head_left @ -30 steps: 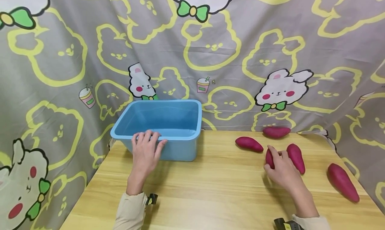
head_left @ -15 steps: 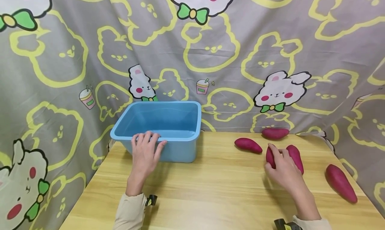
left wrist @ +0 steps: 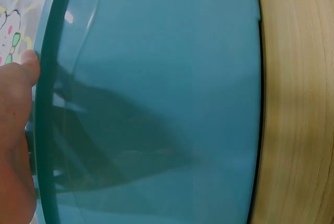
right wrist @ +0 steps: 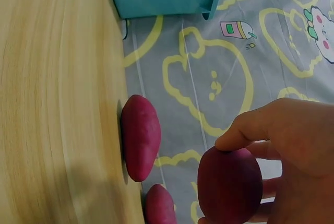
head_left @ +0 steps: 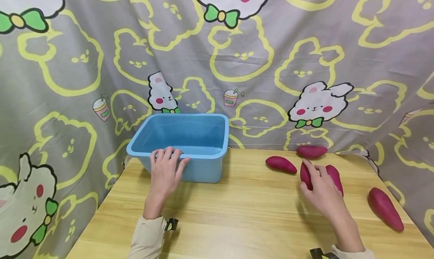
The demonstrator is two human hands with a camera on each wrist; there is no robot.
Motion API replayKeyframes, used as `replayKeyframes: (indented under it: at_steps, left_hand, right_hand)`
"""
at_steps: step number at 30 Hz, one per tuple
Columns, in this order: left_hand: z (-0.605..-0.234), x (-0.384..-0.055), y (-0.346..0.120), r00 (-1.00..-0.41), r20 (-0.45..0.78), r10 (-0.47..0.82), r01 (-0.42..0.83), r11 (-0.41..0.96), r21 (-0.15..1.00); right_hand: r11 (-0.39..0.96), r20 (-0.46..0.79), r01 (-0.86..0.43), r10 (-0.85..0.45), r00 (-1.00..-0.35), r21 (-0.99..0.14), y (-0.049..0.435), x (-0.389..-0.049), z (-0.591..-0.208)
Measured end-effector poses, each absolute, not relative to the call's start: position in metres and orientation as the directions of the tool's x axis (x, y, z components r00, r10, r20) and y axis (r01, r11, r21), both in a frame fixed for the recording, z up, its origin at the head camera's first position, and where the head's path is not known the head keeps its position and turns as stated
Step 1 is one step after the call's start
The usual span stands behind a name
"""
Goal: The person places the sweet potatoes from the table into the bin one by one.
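Observation:
My left hand (head_left: 166,172) grips the near rim of a blue plastic bin (head_left: 210,168), fingers hooked over the edge and thumb on the outer side. In the left wrist view, the thumb lies along the rim, beside the bin's wall (left wrist: 156,78). On the right, my right hand (head_left: 322,193) holds a purple-skinned sweet potato (head_left: 306,176) between thumb and fingers. The right wrist view shows that sweet potato (right wrist: 229,185) end-on; whether it touches the table cannot be told. Another sweet potato (head_left: 335,179) lies just right of the hand, partly hidden by it.
More sweet potatoes lie on the wooden table (head_left: 237,221): one left of the right hand (head_left: 280,164), one at the back edge (head_left: 312,151), one far right (head_left: 385,209). A patterned grey curtain (head_left: 251,63) hangs behind and along both sides. The bin's visible interior holds nothing.
The right hand and its sweet potato have shifted very slightly toward the back of the table. The left hand stays on the rim; the head view drifts a little.

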State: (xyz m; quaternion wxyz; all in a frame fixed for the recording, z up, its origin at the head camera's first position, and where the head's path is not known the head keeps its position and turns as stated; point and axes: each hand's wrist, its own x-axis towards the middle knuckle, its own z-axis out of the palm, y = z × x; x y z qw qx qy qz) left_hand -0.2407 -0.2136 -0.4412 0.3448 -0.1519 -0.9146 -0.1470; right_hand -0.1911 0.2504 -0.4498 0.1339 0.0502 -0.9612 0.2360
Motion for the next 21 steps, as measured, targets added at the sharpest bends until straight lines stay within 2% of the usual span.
replayKeyframes:
  at_steps: [14, 21]
  left_hand:
    - [-0.438, -0.2373, -0.2145, -0.716, 0.676, 0.173, 0.371, 0.915, 0.159]
    - [-0.4384, -0.2375, -0.2122, -0.719, 0.672, 0.176, 0.375, 0.913, 0.163]
  right_hand:
    - [0.867, 0.429, -0.269, -0.072, -0.901, -0.419, 0.2498, -0.1908, -0.4438]
    - [0.859, 0.45, -0.29, -0.08, -0.89, -0.422, 0.2502, -0.1908, -0.4425]
